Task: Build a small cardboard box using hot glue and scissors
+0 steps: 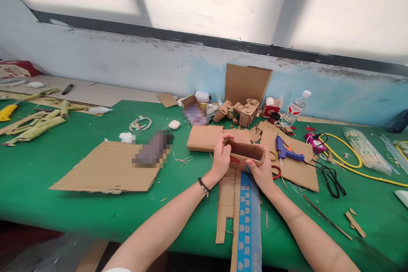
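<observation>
Between my two hands is a small cardboard box [245, 150], its hollow top facing up and its corners rounded. My left hand [221, 157] wraps round its left end, with the thumb on the near wall. My right hand [262, 172] grips the right end, thumb also on the near side. Below the box lies a long cardboard strip with blue tape and printing [247, 221], beside a notched cardboard piece [227, 208]. Just behind my left hand rests a flat cardboard block [204, 137]. Scissors with a red and yellow handle [276, 172] are partly hidden by my right hand.
A blue glue gun [288, 151] lies on cardboard at the right, its black cord trailing. Behind stand a cardboard camera model [247, 111] and a water bottle [295, 110]. A large cardboard sheet [105, 168] lies left. Plant stalks [41, 125] are at far left.
</observation>
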Motion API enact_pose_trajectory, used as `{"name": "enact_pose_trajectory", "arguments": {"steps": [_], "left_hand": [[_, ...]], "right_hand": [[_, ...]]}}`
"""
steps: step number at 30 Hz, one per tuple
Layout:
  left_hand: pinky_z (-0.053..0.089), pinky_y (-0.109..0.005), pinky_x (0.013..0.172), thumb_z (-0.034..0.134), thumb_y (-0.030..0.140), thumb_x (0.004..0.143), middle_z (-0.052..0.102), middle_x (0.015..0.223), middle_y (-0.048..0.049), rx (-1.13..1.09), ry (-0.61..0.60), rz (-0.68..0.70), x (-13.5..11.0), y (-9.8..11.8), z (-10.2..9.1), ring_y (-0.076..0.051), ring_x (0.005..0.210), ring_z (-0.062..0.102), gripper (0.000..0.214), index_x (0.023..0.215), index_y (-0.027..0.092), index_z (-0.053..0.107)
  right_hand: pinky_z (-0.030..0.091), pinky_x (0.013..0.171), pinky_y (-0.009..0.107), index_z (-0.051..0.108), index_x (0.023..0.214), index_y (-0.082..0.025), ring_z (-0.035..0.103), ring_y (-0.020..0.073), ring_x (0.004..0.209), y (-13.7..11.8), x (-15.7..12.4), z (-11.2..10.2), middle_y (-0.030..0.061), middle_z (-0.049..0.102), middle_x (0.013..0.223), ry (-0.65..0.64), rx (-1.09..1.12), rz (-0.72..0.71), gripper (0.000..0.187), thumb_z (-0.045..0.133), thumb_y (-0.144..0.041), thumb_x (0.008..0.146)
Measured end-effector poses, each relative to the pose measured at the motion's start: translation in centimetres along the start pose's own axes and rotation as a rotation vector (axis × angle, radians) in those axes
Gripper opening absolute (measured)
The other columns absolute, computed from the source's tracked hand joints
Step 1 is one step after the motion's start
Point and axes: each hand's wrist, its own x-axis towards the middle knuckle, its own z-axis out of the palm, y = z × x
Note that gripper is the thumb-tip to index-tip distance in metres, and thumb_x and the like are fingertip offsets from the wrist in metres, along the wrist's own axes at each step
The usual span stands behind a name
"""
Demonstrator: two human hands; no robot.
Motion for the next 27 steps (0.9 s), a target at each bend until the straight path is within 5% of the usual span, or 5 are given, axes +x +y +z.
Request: {"name": "enact_pose_trajectory", "arguments": {"steps": [6, 10, 13, 22, 27], "left_hand": [[0.052, -0.047, 0.121, 0.051, 0.05, 0.116, 0.074, 0.135, -0.0125, 0.009, -0.031, 0.091, -0.5, 0.2, 0.5, -0.029, 0.13, 0.07, 0.037, 0.136, 0.023, 0.064], [0.041, -0.054, 0.14, 0.062, 0.072, 0.111, 0.057, 0.174, -0.0183, -0.066, -0.259, 0.134, -0.6, -0.5, 1.1, -0.035, 0.164, 0.055, 0.083, 0.175, 0.027, 0.036], [0.032, -0.058, 0.147, 0.075, 0.072, 0.103, 0.036, 0.191, -0.0174, -0.007, -0.371, 0.1, -0.5, -1.2, 1.2, -0.039, 0.177, 0.04, 0.107, 0.185, 0.031, 0.02], [0.04, -0.058, 0.144, 0.082, 0.059, 0.103, 0.05, 0.182, -0.0151, 0.011, -0.287, 0.137, 0.4, -1.3, 0.0, -0.037, 0.167, 0.055, 0.094, 0.18, 0.031, 0.037], [0.054, -0.054, 0.133, 0.079, 0.067, 0.102, 0.052, 0.179, -0.0174, -0.033, -0.224, 0.159, 1.1, -0.3, -0.3, -0.036, 0.155, 0.065, 0.095, 0.178, 0.03, 0.036]], "right_hand": [[0.065, 0.111, 0.051, 0.064, 0.146, -0.024, 0.078, 0.0348, 0.124, -0.2, 1.7, -1.5, 0.0156, 0.077, 0.14, 0.035, -0.014, -0.029, 0.091, 0.093, -0.08, 0.081], [0.064, 0.113, 0.052, 0.066, 0.153, -0.025, 0.077, 0.0348, 0.127, -0.8, 2.9, -3.3, 0.0148, 0.076, 0.146, 0.144, -0.026, -0.019, 0.083, 0.078, -0.083, 0.095], [0.064, 0.113, 0.053, 0.062, 0.161, -0.027, 0.077, 0.0344, 0.129, -0.8, 3.2, -3.8, 0.0144, 0.076, 0.149, 0.168, 0.001, 0.035, 0.078, 0.068, -0.079, 0.104], [0.058, 0.127, 0.057, 0.058, 0.164, -0.027, 0.071, 0.0361, 0.146, -2.1, 2.6, -2.1, 0.0166, 0.067, 0.164, 0.13, -0.02, -0.015, 0.092, 0.078, -0.084, 0.094], [0.051, 0.136, 0.053, 0.035, 0.181, -0.03, 0.059, 0.0341, 0.163, -2.5, 2.6, -2.1, 0.0165, 0.054, 0.18, 0.006, -0.012, -0.051, 0.117, 0.076, -0.091, 0.09]]}}
